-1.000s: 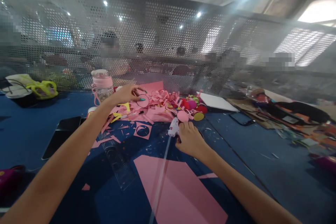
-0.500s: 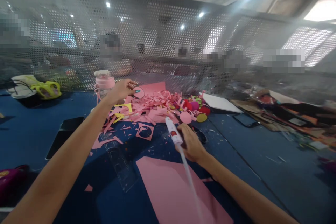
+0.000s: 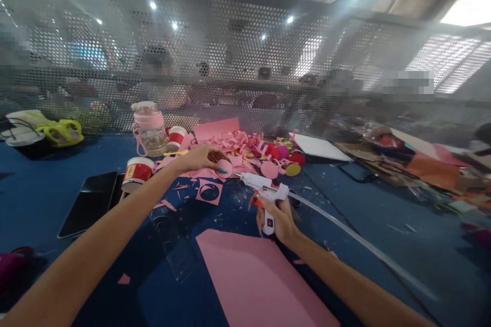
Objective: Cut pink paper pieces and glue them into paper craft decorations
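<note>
Between the fingers of my left hand (image 3: 205,157) is a pink paper circle (image 3: 225,167), with a teal spot at its left edge by my fingertip. My right hand (image 3: 282,217) is wrapped round a white hot glue gun (image 3: 264,187) with an orange trigger. The gun's nozzle points left and sits right by the circle; whether they touch I cannot tell. A long clear glue stick (image 3: 364,241) runs out of the gun's back toward the lower right. Below my hands lies a large pink paper sheet (image 3: 261,276). Pink paper scraps (image 3: 233,144) are heaped behind them.
A pink-lidded bottle (image 3: 149,122) and two red and white paper cups (image 3: 138,171) stand at left, near a black phone (image 3: 87,199). A clear ruler (image 3: 174,245) lies in front. Cut paper circles (image 3: 293,169), a white board (image 3: 322,148) and cardboard lie at right. A perforated screen rises behind.
My left hand has brought the pink circle down and to the right. My right hand has turned the glue gun from pointing away to pointing left, beside the circle.
</note>
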A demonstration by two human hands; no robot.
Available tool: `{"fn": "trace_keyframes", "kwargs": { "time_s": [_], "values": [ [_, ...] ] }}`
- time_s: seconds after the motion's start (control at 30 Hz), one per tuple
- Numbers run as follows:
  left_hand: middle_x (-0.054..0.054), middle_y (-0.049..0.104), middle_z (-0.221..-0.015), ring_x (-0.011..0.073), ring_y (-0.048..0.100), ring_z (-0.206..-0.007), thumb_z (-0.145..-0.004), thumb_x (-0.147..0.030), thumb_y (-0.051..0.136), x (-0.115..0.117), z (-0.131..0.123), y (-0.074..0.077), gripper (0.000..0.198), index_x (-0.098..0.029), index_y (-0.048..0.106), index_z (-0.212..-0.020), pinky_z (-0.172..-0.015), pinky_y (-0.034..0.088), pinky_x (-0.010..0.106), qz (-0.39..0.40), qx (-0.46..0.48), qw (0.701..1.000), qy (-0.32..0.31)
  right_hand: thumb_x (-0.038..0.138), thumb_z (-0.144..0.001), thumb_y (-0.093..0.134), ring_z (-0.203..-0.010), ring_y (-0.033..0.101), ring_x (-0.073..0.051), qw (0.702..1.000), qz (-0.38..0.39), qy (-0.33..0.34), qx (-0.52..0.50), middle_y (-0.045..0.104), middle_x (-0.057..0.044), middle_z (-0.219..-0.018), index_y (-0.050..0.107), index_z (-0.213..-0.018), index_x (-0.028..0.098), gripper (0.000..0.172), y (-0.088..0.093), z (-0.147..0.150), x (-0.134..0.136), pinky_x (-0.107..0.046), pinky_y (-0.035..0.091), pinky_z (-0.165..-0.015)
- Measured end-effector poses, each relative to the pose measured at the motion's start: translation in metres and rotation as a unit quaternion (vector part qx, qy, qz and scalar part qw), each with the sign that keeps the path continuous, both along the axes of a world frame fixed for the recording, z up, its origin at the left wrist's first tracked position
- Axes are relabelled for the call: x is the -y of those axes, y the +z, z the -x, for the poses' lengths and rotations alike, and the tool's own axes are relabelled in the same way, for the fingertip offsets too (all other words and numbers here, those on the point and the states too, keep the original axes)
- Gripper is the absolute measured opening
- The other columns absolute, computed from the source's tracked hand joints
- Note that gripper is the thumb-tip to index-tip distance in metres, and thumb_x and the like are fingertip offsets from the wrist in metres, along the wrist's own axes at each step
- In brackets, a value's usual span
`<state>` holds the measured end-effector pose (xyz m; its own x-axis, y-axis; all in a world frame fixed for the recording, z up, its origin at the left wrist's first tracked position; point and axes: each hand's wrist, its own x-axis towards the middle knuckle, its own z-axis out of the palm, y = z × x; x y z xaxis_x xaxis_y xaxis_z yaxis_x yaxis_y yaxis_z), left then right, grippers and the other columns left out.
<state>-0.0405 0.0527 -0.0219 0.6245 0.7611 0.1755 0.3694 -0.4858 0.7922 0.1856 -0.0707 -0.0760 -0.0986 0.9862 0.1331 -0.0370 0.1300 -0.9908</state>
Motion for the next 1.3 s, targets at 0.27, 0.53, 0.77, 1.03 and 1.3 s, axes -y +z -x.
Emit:
{"fn": "trace_keyframes", "kwargs": {
  "time_s": [0.27, 0.53, 0.77, 1.03, 1.3],
  "values": [
    [0.009, 0.062, -0.105, 0.0096, 0.059, -0.064, -0.057, -0.011, 0.070, 0.012, -0.015, -0.021, 0.053, -0.016, 0.059, -0.108, -0.056, 0.050, 0.024, 0.096, 0.076, 0.992, -0.025, 0.044, -0.069, 0.062, -0.040, 0.046, -0.011, 0.989, -0.081, -0.082, 0.094, 0.055, 0.002, -0.053, 0.058, -0.079, 0.018, 0.029, 0.005, 0.002, 0.000, -0.025, 0.041, -0.041],
    [0.010, 0.058, -0.113, 0.0030, 0.051, -0.056, -0.053, -0.018, 0.074, 0.014, -0.031, -0.060, 0.056, -0.015, 0.059, -0.107, -0.052, 0.047, 0.018, 0.103, 0.158, 0.981, 0.050, 0.045, -0.069, 0.062, -0.026, 0.034, -0.008, 0.993, -0.021, -0.050, 0.104, 0.040, 0.007, -0.035, 0.058, -0.070, 0.017, 0.028, -0.002, -0.003, -0.004, -0.023, 0.036, -0.027],
    [0.010, 0.057, -0.117, 0.0029, 0.051, -0.056, -0.054, -0.015, 0.072, 0.010, -0.032, -0.070, 0.058, -0.017, 0.059, -0.111, -0.055, 0.047, 0.019, 0.103, 0.195, 0.974, 0.047, 0.042, -0.066, 0.065, -0.024, 0.034, -0.008, 0.996, 0.013, -0.038, 0.085, 0.041, 0.007, -0.034, 0.061, -0.068, 0.016, 0.026, -0.006, -0.005, -0.010, -0.024, 0.039, -0.025],
    [0.010, 0.057, -0.119, 0.0030, 0.051, -0.056, -0.057, -0.020, 0.074, 0.014, -0.031, -0.072, 0.065, -0.018, 0.055, -0.118, -0.053, 0.046, 0.019, 0.104, 0.191, 0.975, 0.049, 0.043, -0.061, 0.067, -0.023, 0.033, -0.008, 0.996, 0.037, -0.048, 0.068, 0.042, 0.007, -0.034, 0.056, -0.064, 0.019, 0.028, -0.003, -0.002, -0.010, -0.024, 0.038, -0.022],
    [0.010, 0.062, -0.112, 0.0066, 0.057, -0.061, -0.054, -0.018, 0.074, 0.016, -0.031, -0.070, 0.061, -0.015, 0.058, -0.114, -0.056, 0.047, 0.019, 0.118, 0.184, 0.975, 0.051, 0.043, -0.061, 0.067, -0.024, 0.034, -0.008, 0.996, 0.044, -0.041, 0.072, 0.043, 0.006, -0.035, 0.053, -0.060, 0.018, 0.028, -0.005, -0.003, -0.011, -0.023, 0.037, -0.023]
  ]
}}
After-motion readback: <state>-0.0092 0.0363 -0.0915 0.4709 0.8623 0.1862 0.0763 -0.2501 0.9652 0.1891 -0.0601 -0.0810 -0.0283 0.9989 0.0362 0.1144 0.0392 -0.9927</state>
